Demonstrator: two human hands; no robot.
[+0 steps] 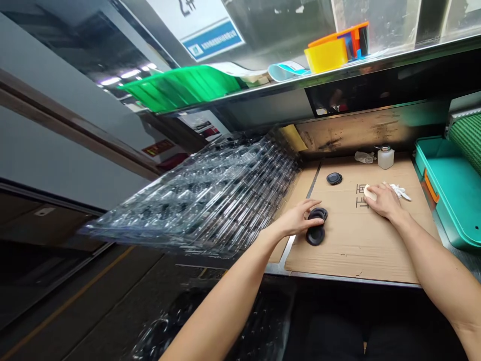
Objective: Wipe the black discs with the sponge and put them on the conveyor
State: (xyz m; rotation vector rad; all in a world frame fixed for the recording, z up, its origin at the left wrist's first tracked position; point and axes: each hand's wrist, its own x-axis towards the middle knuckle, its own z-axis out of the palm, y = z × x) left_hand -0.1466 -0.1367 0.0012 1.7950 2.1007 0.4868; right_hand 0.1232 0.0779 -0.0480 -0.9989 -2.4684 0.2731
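Note:
My left hand (298, 218) is at the left side of the cardboard sheet, its thumb lying across black round ring-like parts (316, 235) and its fingers curled beside them. Two of these parts show, one overlapping the other. Farther back lies another small group of black round parts (334, 178), apart from both hands. Over to the right, my right hand (384, 200) is closed on a cream-white pad (370, 193), pressed low against the cardboard. A crumpled white glove or cloth (401, 192) lies just beyond that hand.
Stacked clear plastic trays (210, 185) lean at the left. A small white bottle (385, 157) and crumpled clear plastic (364, 157) stand at the back of the cardboard (361, 250). A teal bin (456, 200) borders the right. Overhead, a shelf carries a green bin (188, 87) and yellow container (326, 55).

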